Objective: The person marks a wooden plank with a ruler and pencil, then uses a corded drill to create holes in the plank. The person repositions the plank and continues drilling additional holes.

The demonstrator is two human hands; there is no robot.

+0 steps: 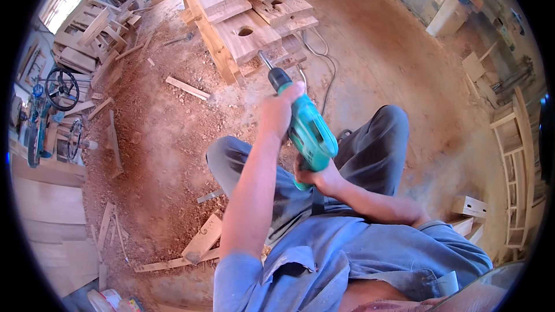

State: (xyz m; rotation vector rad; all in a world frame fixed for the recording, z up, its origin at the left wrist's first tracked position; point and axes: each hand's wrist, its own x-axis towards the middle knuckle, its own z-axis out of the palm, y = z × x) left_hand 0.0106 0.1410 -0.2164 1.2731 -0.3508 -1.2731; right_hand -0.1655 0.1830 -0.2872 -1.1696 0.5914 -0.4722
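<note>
drill [306,130] grip: hidden by right hand [315,176] | bit tip: perhaps behind planks [248,34] | cord end: out of sight

Glossy teal plastic drill [309,130], rough bare wooden planks [245,34], matt blue cloth shirt [347,254]

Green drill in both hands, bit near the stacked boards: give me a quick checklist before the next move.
1. Right hand on the green drill handle: ok, closed around it.
2. Left hand steadying the front of the body: ok.
3. Bit seated in chuck: ok, it projects straight.
4. Bit touching the stacked boards: cannot tell.
5. Cable clear of the bit: ok, it trails on the floor behind.
6. Boards clamped: cannot tell.
</note>
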